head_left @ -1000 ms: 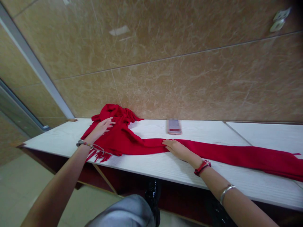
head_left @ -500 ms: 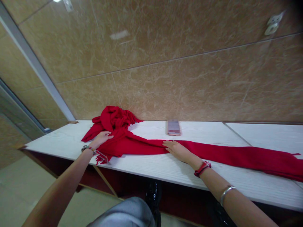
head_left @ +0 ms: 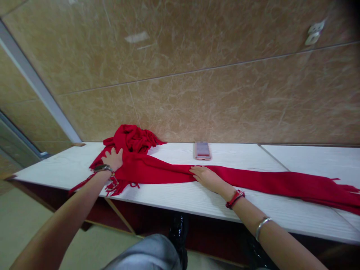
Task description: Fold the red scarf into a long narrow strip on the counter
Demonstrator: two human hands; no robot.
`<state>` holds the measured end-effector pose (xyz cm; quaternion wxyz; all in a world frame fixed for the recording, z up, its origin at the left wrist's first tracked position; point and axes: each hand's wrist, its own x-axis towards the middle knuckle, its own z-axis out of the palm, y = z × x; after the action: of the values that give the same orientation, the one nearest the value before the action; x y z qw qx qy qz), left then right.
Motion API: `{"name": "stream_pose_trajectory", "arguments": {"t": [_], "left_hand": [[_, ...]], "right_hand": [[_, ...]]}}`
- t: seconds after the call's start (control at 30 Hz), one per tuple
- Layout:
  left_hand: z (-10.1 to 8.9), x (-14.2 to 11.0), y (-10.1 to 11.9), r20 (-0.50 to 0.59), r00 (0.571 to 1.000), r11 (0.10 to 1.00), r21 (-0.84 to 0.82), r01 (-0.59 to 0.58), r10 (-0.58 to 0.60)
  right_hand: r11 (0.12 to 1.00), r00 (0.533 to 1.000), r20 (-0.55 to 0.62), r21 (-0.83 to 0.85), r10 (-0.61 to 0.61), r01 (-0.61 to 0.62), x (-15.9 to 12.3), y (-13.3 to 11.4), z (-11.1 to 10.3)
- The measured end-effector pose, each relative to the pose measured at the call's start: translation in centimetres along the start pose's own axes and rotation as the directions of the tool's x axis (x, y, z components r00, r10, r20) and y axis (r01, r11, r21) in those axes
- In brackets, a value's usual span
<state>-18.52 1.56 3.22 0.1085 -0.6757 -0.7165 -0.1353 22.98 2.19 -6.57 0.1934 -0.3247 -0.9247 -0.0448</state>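
Observation:
A long red scarf (head_left: 253,182) lies stretched along the white tabletop, folded into a narrow strip that runs out of view on the right. Its fringed left end reaches the front edge. Behind that end is a crumpled heap of red fabric (head_left: 132,137); I cannot tell whether it is a separate scarf. My left hand (head_left: 113,159) rests palm down on the red fabric at the left, fingers spread. With fingers stretched out, my right hand (head_left: 208,178) lies flat across the middle of the strip. Neither hand grasps anything.
A phone (head_left: 203,150) lies behind the scarf, near the tiled wall (head_left: 197,101). Wall sockets (head_left: 314,33) are at the upper right. Open compartments sit under the tabletop (head_left: 174,193), and my knee (head_left: 149,253) is just in front.
My left hand has gone from fingers bent at the fabric to spread flat on it, slightly farther left. More fringe hangs over the front edge. My right hand stays on the strip; the view shifted slightly.

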Motion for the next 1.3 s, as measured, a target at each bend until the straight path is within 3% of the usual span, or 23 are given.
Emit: {"name": "stream_pose_trajectory", "arguments": {"t": [0.07, 0.1, 0.17, 0.2, 0.27, 0.33, 0.57, 0.7, 0.83, 0.93, 1.07, 1.2, 1.3], "left_hand": [[1.6, -0.5, 4.0, -0.025, 0.999, 0.999, 0.036, -0.023, 0.024], [2.1, -0.8, 6.2, 0.037, 0.988, 0.985, 0.087, -0.151, 0.149], [2.5, -1.2, 10.5, 0.154, 0.883, 0.884, 0.089, -0.459, 0.443], [2.6, -1.4, 12.5, 0.182, 0.821, 0.827, 0.066, -0.559, 0.541], [2.7, -1.6, 15.6, 0.216, 0.734, 0.749, 0.017, -0.662, 0.644], [2.9, -1.8, 17.5, 0.222, 0.707, 0.725, 0.001, -0.689, 0.671], [4.8, -2.7, 19.5, 0.136, 0.732, 0.743, -0.057, -0.667, 0.667], [6.5, -3.7, 21.7, 0.011, 0.717, 0.712, -0.135, -0.689, 0.697], [8.2, -3.5, 21.4, 0.118, 0.738, 0.746, -0.172, -0.644, 0.665], [8.6, -3.0, 19.8, 0.181, 0.715, 0.737, -0.163, -0.655, 0.675], [7.7, -3.2, 19.8, 0.097, 0.668, 0.674, -0.059, -0.736, 0.738], [6.0, -4.0, 23.5, 0.067, 0.569, 0.570, 0.014, -0.822, 0.820], [5.2, -4.3, 27.6, 0.092, 0.503, 0.505, 0.001, -0.863, 0.859]], "right_hand": [[1.000, 1.000, 0.009, -0.029, 0.012, -0.012, 0.0, -0.4, -1.2], [0.999, 1.000, 0.009, -0.039, 0.026, -0.026, -0.1, -0.4, -2.0], [0.997, 0.999, 0.000, -0.059, 0.050, -0.049, -0.6, -0.1, -3.6], [0.996, 0.998, -0.005, -0.067, 0.059, -0.059, -1.0, 0.2, -4.4], [0.994, 0.997, 0.001, -0.069, 0.079, -0.079, -2.2, 1.3, -5.9], [0.993, 0.993, 0.042, -0.058, 0.110, -0.107, -4.1, 2.8, -7.1], [0.971, 0.956, 0.182, 0.007, 0.232, -0.237, -11.7, 6.5, -8.3], [0.974, 0.966, 0.133, 0.014, 0.221, -0.225, -13.9, 6.9, -7.5], [0.981, 0.976, 0.100, 0.005, 0.195, -0.196, -15.2, 7.5, -7.4], [0.980, 0.974, 0.110, -0.005, 0.198, -0.199, -16.1, 8.2, -7.7], [0.975, 0.968, 0.118, -0.027, 0.221, -0.220, -16.9, 8.5, -8.7], [0.957, 0.961, 0.038, -0.112, 0.272, -0.267, -18.1, 9.3, -11.2], [0.890, 0.910, -0.072, -0.191, 0.408, -0.414, -19.8, 11.1, -12.4]]}}
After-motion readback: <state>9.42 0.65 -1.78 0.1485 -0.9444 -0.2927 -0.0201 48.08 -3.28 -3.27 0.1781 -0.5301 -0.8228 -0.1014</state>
